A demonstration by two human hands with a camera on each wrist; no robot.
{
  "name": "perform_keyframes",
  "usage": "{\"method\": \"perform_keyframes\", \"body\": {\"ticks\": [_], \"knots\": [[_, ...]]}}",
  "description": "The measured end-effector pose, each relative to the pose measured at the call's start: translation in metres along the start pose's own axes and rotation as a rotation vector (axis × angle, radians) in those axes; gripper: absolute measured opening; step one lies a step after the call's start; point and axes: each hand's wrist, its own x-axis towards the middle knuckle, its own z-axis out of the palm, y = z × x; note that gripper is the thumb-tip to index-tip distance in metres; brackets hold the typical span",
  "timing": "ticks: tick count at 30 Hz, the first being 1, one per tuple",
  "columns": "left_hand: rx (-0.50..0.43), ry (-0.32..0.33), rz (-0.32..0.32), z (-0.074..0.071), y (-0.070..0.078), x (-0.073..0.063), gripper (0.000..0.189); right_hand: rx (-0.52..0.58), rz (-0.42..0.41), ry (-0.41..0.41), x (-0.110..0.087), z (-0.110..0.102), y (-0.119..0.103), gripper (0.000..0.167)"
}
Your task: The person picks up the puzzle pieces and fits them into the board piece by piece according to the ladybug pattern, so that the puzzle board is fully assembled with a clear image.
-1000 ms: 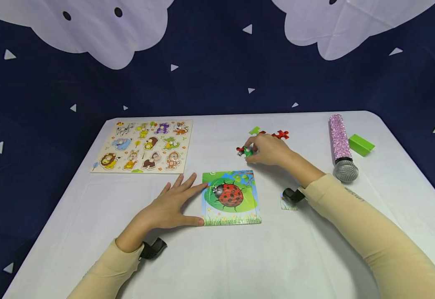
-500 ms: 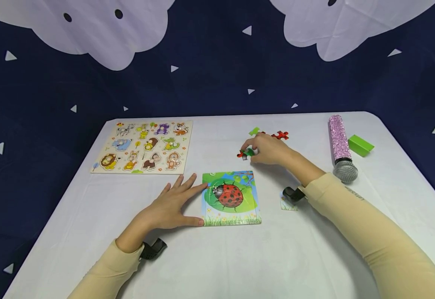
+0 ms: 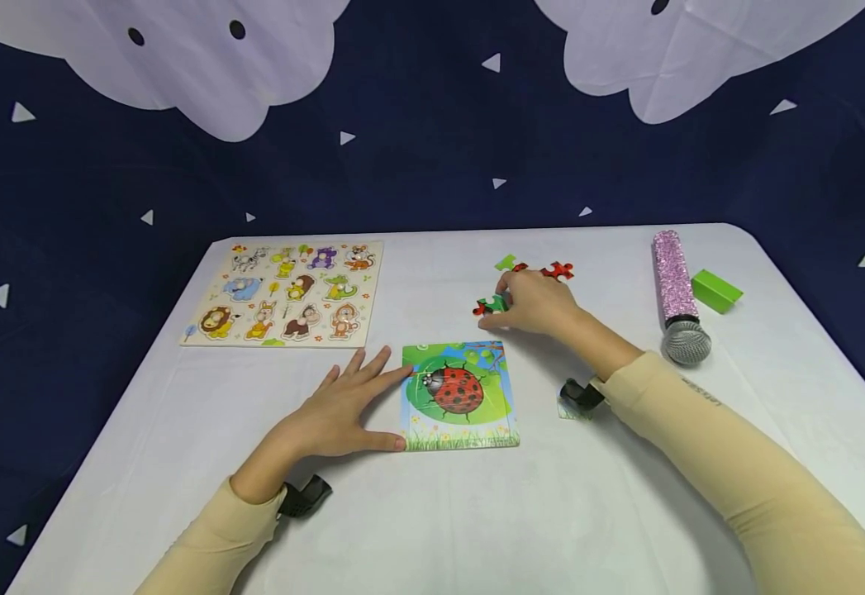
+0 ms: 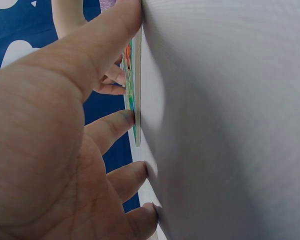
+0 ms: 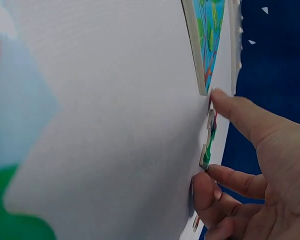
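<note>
Puzzle piece (image 3: 496,304), green: beyond ladybug board (image 3: 458,392), gap between, well inside bench (image 3: 447,521) edges | right grip (image 3: 536,303): thumb and forefinger apart around it, cannot tell if clamped | left grip (image 3: 334,415): spread, touching board's left edge

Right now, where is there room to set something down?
Bare cloth lies in front of the ladybug board, between the sleeves, and between the animal board and loose pieces. Crowded: right hand at those pieces, left hand touching the ladybug board.
</note>
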Motion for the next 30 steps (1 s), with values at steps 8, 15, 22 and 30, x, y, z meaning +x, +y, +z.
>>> {"method": "perform_keyframes", "body": {"ticks": [8,15,22,30], "knots": [[0.007,0.0,0.006,-0.0004,0.001,0.0016,0.099,0.021,0.009,-0.008,0.0007,0.0,0.0003,0.062],[0.005,0.0,0.003,-0.0009,0.0011,0.0007,0.099,0.046,-0.022,-0.037,0.0031,-0.0011,0.0019,0.057],[-0.003,-0.003,0.012,0.0005,0.0021,0.0,0.099,0.051,-0.067,-0.059,0.0034,-0.002,0.0034,0.06],[-0.002,0.006,0.009,0.0027,0.0003,0.0006,0.099,0.051,-0.182,-0.043,0.0,-0.0052,0.0073,0.048]]}}
